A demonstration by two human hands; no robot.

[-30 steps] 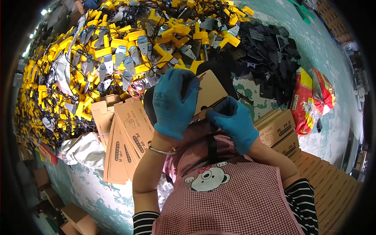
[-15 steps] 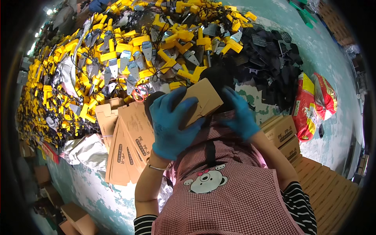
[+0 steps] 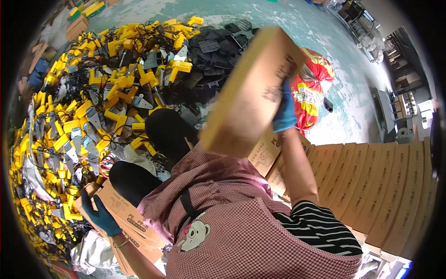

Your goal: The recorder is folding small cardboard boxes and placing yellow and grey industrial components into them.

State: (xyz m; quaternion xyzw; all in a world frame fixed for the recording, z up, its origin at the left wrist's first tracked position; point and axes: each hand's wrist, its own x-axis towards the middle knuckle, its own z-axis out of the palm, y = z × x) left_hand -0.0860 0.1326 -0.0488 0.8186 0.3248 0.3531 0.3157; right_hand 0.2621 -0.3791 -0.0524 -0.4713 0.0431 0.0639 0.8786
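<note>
Two gloved hands work well apart. The right hand [image 3: 285,111], right of centre, is held up with its forearm rising from the lower right; it grips the box [image 3: 248,102] by its right end, fingertips partly hidden. The box hangs tilted and blurred at upper centre, screening some black parts [image 3: 209,46] behind it. At lower left, the left hand [image 3: 102,218] reaches over flat cartons [image 3: 123,204], thumb parted from fingers; contact is unclear. Yellow tools [image 3: 83,110] heap across the upper left, red bags [image 3: 320,72] stand at upper right, and boxes [image 3: 362,186] line the lower right.
</note>
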